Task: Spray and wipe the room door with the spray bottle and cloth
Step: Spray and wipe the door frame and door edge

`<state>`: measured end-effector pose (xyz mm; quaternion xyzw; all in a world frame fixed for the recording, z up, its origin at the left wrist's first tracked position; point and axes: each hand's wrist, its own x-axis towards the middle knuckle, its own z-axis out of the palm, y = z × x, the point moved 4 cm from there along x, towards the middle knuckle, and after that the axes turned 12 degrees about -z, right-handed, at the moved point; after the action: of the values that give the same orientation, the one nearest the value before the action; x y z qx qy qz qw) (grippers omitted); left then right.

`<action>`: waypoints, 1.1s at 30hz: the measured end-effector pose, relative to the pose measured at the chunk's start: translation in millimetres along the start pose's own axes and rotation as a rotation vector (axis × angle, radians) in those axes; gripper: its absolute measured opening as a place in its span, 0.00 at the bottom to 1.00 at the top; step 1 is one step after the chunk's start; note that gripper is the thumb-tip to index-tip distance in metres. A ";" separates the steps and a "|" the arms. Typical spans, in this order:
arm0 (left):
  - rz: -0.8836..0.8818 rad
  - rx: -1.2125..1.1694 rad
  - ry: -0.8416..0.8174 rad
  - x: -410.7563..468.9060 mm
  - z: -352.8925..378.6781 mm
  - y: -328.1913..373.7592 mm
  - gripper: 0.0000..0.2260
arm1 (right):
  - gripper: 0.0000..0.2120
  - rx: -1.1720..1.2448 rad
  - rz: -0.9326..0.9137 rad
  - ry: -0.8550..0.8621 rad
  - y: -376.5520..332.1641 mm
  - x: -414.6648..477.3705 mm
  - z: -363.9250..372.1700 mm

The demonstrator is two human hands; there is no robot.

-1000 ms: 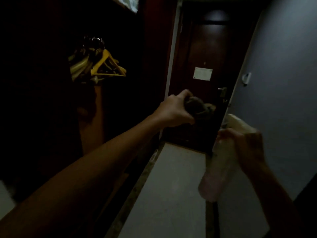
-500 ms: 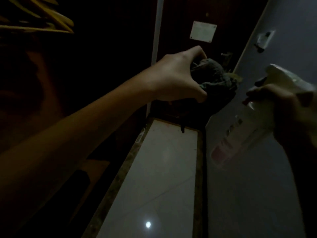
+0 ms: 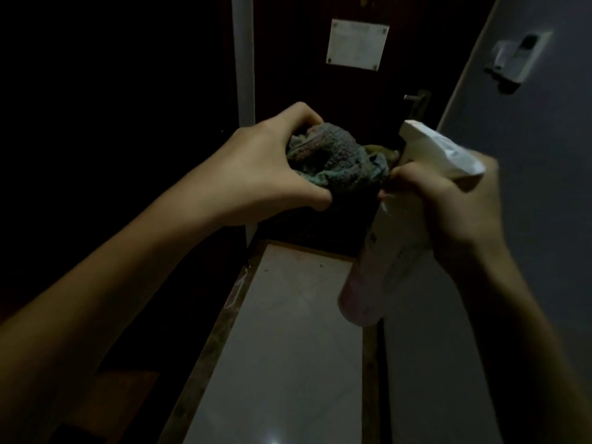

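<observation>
The scene is dim. My left hand (image 3: 262,168) grips a bunched grey-green cloth (image 3: 336,161) at chest height. Beside it, my right hand (image 3: 448,206) holds a white spray bottle (image 3: 384,251) by the neck, its body hanging down and its nozzle pointing at the cloth, almost touching it. Straight ahead stands the dark wooden room door (image 3: 304,59), carrying a white notice plate (image 3: 357,43) and a metal lever handle (image 3: 415,99). Both hands are still some distance short of the door.
A narrow corridor with a pale tiled floor (image 3: 282,331) runs to the door. A grey wall (image 3: 528,187) on the right carries a small white wall fitting (image 3: 515,57). A white door-frame strip (image 3: 243,59) stands left; the left side is dark.
The view tilted down and came closer to the door. My right hand brought the bottle left until its nozzle met the cloth. The yellow hangers left the view.
</observation>
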<state>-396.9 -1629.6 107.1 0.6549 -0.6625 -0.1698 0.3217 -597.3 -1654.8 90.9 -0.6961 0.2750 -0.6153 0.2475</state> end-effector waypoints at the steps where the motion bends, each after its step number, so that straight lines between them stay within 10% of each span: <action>1: -0.007 -0.003 0.009 20.9 0.6 -3.3 0.27 | 0.07 -0.014 0.028 -0.008 16.3 15.0 5.7; 33: 0.071 -0.701 0.358 758.7 -82.9 -221.5 0.29 | 0.22 -0.054 0.064 0.114 501.1 598.7 218.8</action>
<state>-126.1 -2373.2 179.5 0.5012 -0.5198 -0.2575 0.6421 -364.5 -2428.9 153.8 -0.6571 0.3274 -0.6381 0.2320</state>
